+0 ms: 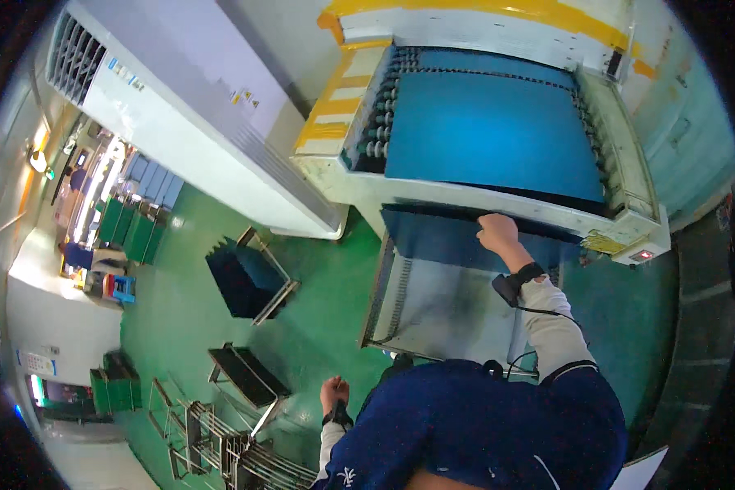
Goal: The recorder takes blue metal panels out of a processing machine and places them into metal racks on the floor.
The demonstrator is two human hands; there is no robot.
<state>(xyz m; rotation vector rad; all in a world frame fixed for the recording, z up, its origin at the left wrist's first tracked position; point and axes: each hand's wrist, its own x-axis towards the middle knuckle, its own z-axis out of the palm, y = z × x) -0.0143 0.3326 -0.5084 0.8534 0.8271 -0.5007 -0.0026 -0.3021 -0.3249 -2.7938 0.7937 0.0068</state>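
My right hand (pixel 498 234) is closed at the upper edge of a thin dark blue panel (pixel 437 238). That panel stands tilted in a metal rack (pixel 376 302) in front of a roller conveyor machine. Another flat blue panel (pixel 490 131) lies on the machine's rollers, beyond my hand. Down by my left side hangs my left hand (pixel 333 396), its fingers curled with nothing visible in them. It is nearest to a small black-topped metal stand (pixel 249 376). Both wrists carry black straps, and a dark box with a cable sits on the right one.
The conveyor machine (pixel 335 167) has yellow tape on its frame. A tall white cabinet unit (pixel 196 122) stands left of it. A rack of dark panels (pixel 249 278) and metal frames (pixel 220 433) stand on the green floor. People work at the far left.
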